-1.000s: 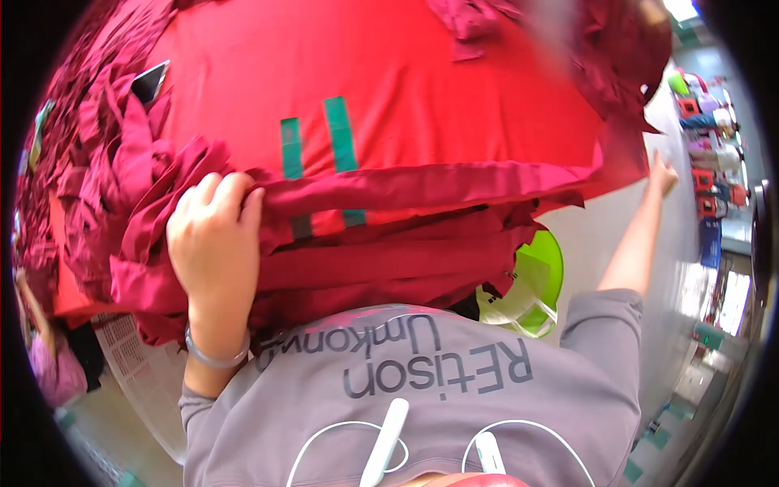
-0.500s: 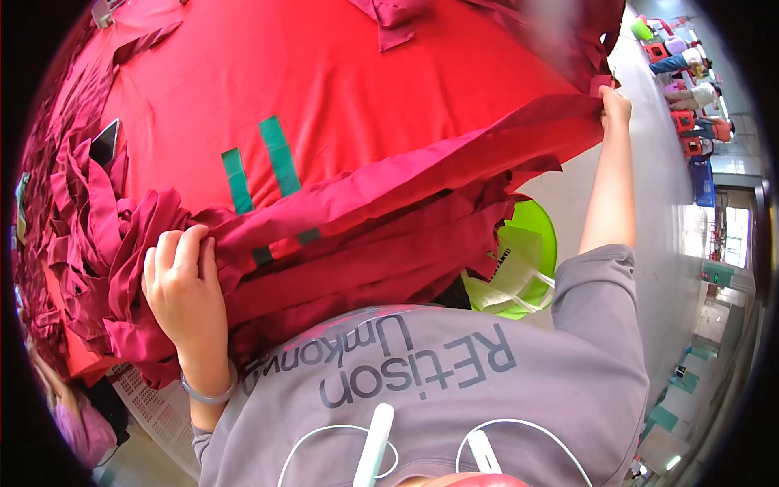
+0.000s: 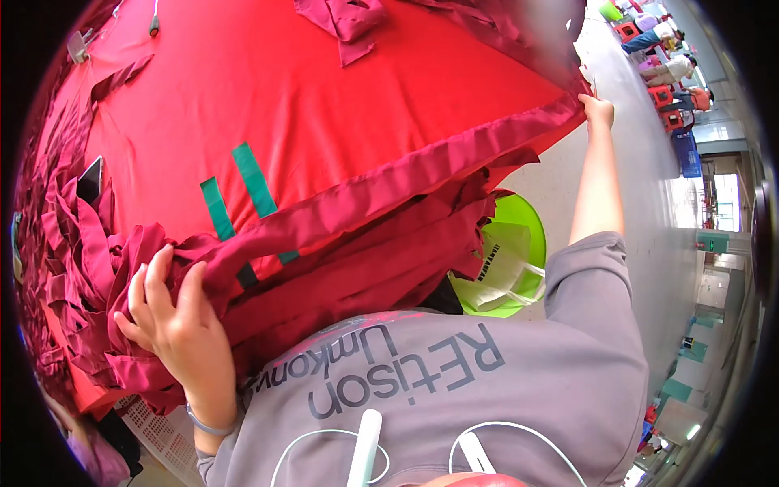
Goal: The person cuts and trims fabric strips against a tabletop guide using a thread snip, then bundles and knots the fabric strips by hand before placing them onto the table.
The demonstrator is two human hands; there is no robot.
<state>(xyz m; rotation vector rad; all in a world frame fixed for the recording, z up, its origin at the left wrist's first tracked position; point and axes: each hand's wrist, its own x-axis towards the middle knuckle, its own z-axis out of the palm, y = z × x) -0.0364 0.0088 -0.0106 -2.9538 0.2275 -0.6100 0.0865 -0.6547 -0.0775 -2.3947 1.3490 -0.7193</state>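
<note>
My left hand (image 3: 174, 321) lies at the left on the bunched dark red fabric strips (image 3: 134, 268), its fingers spread. My right hand (image 3: 598, 107) is at the upper right with my arm stretched out, pinching the far end of a long dark red strip (image 3: 389, 178). That strip runs taut along the near edge of a bright red cloth surface (image 3: 324, 89). Two green tape pieces (image 3: 255, 180) show on the red cloth. More dark red strips (image 3: 349, 252) hang below the edge, towards my body.
A green tub (image 3: 531, 223) with a white bag (image 3: 503, 268) stands below the edge. A phone (image 3: 91, 178) lies among strips at left. Another person's arm and pink clothing (image 3: 97, 454) show at lower left. Several people and red stools (image 3: 661, 96) are at upper right.
My left hand has opened its fingers and moved slightly left and down. My right hand has shifted slightly left and down, and the strip now lies straighter along the edge.
</note>
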